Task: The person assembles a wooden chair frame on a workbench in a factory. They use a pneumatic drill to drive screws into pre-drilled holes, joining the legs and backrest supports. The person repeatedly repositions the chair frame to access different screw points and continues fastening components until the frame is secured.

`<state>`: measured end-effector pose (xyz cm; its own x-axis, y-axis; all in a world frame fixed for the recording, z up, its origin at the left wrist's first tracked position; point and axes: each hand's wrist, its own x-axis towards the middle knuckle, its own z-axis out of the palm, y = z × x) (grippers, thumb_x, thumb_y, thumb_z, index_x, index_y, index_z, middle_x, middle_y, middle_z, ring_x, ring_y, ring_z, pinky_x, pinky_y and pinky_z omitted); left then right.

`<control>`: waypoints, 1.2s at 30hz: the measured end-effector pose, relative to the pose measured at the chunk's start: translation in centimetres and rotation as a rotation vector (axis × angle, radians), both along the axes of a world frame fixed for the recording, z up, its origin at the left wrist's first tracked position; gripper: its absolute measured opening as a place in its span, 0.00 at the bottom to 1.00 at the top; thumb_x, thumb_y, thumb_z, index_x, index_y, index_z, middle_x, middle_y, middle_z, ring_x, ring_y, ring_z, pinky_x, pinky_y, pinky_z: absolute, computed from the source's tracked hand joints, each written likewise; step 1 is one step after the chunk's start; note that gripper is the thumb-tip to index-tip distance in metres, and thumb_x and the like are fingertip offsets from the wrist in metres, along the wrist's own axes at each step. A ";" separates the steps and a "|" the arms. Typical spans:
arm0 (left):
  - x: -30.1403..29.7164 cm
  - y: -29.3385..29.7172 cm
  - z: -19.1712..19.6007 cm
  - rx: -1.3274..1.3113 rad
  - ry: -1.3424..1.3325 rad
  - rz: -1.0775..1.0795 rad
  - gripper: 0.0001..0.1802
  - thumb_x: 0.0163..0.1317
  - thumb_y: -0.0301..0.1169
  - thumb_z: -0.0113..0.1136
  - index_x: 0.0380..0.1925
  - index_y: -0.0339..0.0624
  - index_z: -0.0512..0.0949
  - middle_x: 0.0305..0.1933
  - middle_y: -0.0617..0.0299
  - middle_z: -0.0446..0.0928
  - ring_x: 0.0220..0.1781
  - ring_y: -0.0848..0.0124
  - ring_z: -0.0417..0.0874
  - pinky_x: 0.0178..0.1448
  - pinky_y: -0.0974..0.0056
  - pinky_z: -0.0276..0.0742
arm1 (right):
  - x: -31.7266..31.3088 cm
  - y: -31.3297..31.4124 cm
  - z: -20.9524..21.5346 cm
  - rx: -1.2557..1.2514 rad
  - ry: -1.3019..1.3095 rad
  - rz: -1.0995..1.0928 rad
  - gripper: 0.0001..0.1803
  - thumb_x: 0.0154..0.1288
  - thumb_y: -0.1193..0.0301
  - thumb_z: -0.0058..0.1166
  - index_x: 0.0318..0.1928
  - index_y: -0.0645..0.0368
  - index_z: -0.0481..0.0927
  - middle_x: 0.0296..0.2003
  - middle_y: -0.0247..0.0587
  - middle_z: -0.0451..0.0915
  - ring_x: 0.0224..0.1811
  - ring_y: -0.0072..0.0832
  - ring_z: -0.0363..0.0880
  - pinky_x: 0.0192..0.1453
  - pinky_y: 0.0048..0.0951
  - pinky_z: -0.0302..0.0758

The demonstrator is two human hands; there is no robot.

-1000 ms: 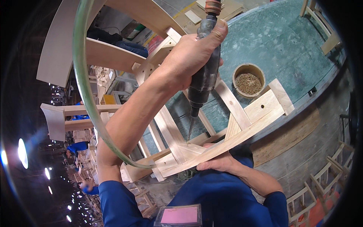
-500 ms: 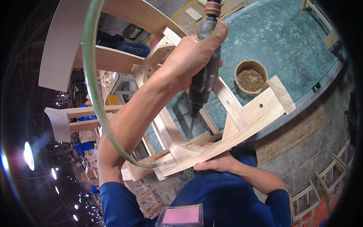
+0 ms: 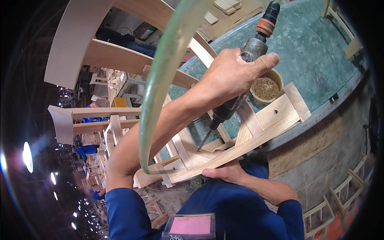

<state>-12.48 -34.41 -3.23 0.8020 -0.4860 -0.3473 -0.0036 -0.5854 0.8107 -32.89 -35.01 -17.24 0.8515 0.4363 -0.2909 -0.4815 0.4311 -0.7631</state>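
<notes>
Head view: left hand [image 3: 236,74] is wrapped around a black, orange-collared power driver [image 3: 229,109]; its thin metal bit [image 3: 206,138] slants to the corner of a pale wooden frame [image 3: 260,140] at the green-topped table's [image 3: 312,60] edge. Right hand [image 3: 228,173] clasps the frame's rail. Side-loading from the slant could make the bit skid.

Left hand [image 3: 236,75] wrapped round a black power tool [image 3: 227,111], its slim bit [image 3: 205,138] against a pale wooden frame [image 3: 251,120].
The right hand [image 3: 231,173] grips the near rail [image 3: 258,141]; a round tub [image 3: 276,76] of small brownish pieces [image 3: 265,88] sits on the green worktop [image 3: 310,52].
</notes>
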 end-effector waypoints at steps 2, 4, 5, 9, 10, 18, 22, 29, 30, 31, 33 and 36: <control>-0.3 -0.1 0.5 0.002 0.004 0.007 0.28 0.63 0.54 0.63 0.25 0.37 0.83 0.20 0.65 0.75 0.23 0.78 0.74 0.28 0.63 0.71 | -0.3 0.4 -0.4 0.018 0.027 -0.025 0.25 0.47 0.58 0.77 0.39 0.65 0.85 0.36 0.39 0.84 0.41 0.24 0.80 0.47 0.27 0.76; -0.3 0.1 0.5 0.039 -0.014 0.023 0.26 0.62 0.53 0.64 0.26 0.37 0.84 0.20 0.64 0.76 0.23 0.77 0.74 0.29 0.63 0.72 | -0.3 0.8 -0.3 0.033 0.024 -0.033 0.25 0.47 0.58 0.77 0.38 0.65 0.85 0.36 0.39 0.84 0.41 0.24 0.79 0.47 0.27 0.76; -0.4 0.3 0.5 0.058 -0.016 0.029 0.26 0.62 0.53 0.64 0.26 0.37 0.84 0.20 0.64 0.76 0.23 0.76 0.75 0.30 0.63 0.72 | -0.3 0.7 -0.2 0.033 0.012 -0.034 0.25 0.47 0.59 0.77 0.39 0.65 0.84 0.36 0.39 0.84 0.41 0.25 0.79 0.47 0.27 0.76; -1.3 0.1 0.5 0.023 -0.091 0.002 0.28 0.60 0.57 0.66 0.23 0.40 0.79 0.19 0.67 0.72 0.23 0.77 0.73 0.28 0.65 0.69 | 0.0 0.7 -0.4 0.090 -0.051 -0.052 0.26 0.48 0.61 0.75 0.44 0.67 0.83 0.37 0.39 0.83 0.42 0.25 0.79 0.47 0.28 0.75; -1.6 0.1 0.5 -0.010 -0.142 -0.016 0.29 0.59 0.58 0.67 0.21 0.42 0.77 0.18 0.69 0.69 0.22 0.79 0.72 0.26 0.66 0.68 | 0.0 0.9 -0.5 0.120 -0.070 -0.060 0.27 0.49 0.62 0.74 0.46 0.67 0.82 0.38 0.40 0.83 0.42 0.25 0.79 0.48 0.28 0.75; -2.5 0.6 -0.2 0.054 -0.162 0.030 0.32 0.54 0.58 0.70 0.16 0.36 0.77 0.16 0.60 0.75 0.20 0.71 0.78 0.26 0.59 0.74 | -0.8 1.3 -0.4 0.101 -0.002 -0.129 0.30 0.49 0.67 0.74 0.51 0.70 0.79 0.41 0.42 0.81 0.43 0.27 0.78 0.48 0.29 0.76; -2.6 1.0 -0.6 0.042 -0.151 0.062 0.31 0.54 0.57 0.70 0.21 0.35 0.79 0.18 0.60 0.76 0.21 0.70 0.78 0.28 0.59 0.74 | -0.9 1.2 0.1 0.079 0.001 -0.154 0.28 0.49 0.67 0.73 0.49 0.70 0.81 0.40 0.43 0.83 0.42 0.26 0.79 0.49 0.28 0.76; -1.9 2.2 2.6 0.013 -0.031 0.090 0.31 0.59 0.58 0.66 0.34 0.36 0.80 0.26 0.64 0.76 0.26 0.75 0.74 0.29 0.65 0.72 | 0.7 -0.3 -1.6 0.089 -0.115 0.071 0.30 0.51 0.68 0.76 0.52 0.68 0.79 0.45 0.42 0.82 0.47 0.27 0.79 0.52 0.29 0.76; -1.6 3.6 2.7 0.052 -0.031 0.163 0.31 0.60 0.58 0.66 0.33 0.36 0.80 0.25 0.64 0.76 0.26 0.75 0.76 0.30 0.66 0.72 | 0.4 -0.5 -1.9 0.075 -0.113 0.160 0.32 0.52 0.68 0.77 0.55 0.68 0.77 0.47 0.42 0.81 0.48 0.27 0.79 0.53 0.29 0.76; -1.1 4.8 3.6 0.050 -0.096 0.196 0.32 0.61 0.61 0.62 0.35 0.37 0.80 0.27 0.63 0.78 0.27 0.75 0.77 0.32 0.66 0.75 | 0.3 -0.7 -2.9 -0.023 -0.139 0.116 0.25 0.52 0.69 0.77 0.48 0.67 0.82 0.43 0.41 0.83 0.46 0.26 0.79 0.51 0.28 0.77; -1.1 8.1 6.1 -0.156 -0.214 0.156 0.37 0.65 0.64 0.53 0.48 0.36 0.76 0.29 0.61 0.79 0.27 0.74 0.81 0.34 0.68 0.79 | 0.5 -1.7 -4.0 -0.056 -0.131 0.175 0.18 0.54 0.66 0.75 0.41 0.64 0.86 0.37 0.37 0.85 0.41 0.23 0.81 0.48 0.27 0.77; -3.5 12.5 11.3 -0.460 -0.106 0.245 0.38 0.72 0.59 0.46 0.59 0.30 0.70 0.32 0.58 0.78 0.27 0.77 0.80 0.27 0.73 0.80 | 0.8 -3.3 -10.2 -0.483 -0.281 0.310 0.16 0.62 0.55 0.66 0.36 0.55 0.90 0.30 0.42 0.87 0.33 0.25 0.84 0.42 0.29 0.77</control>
<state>-16.00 -21.86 8.06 0.9302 -0.3632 -0.0538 -0.0068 -0.1636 0.9865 -32.05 -38.36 -27.45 0.7793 0.5499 -0.3005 -0.2819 -0.1207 -0.9518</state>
